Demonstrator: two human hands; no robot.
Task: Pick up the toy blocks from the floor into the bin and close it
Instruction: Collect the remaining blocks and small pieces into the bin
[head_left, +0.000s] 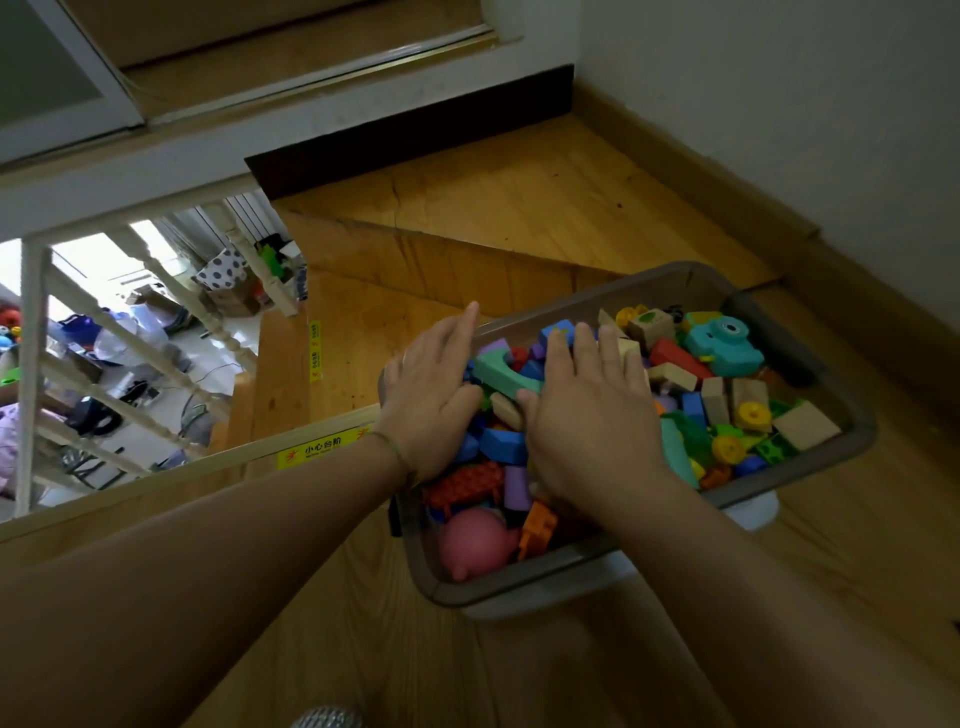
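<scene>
1. Grey bin (519, 587) holds the heaped toy blocks (680, 358).
2. I see left hand (431, 395) and right hand (587, 421) pressing them, fingers straight.
3. Hard pushing could spill toy blocks over the bin's rim.

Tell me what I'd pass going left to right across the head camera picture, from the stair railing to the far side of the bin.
White railing post → yellow warning sticker on the step edge → left hand → right hand → teal toy camera. The bin spans several of these, so it is left out.

both hands (519, 410) flat on blocks (680, 364), bin (519, 590)
</scene>
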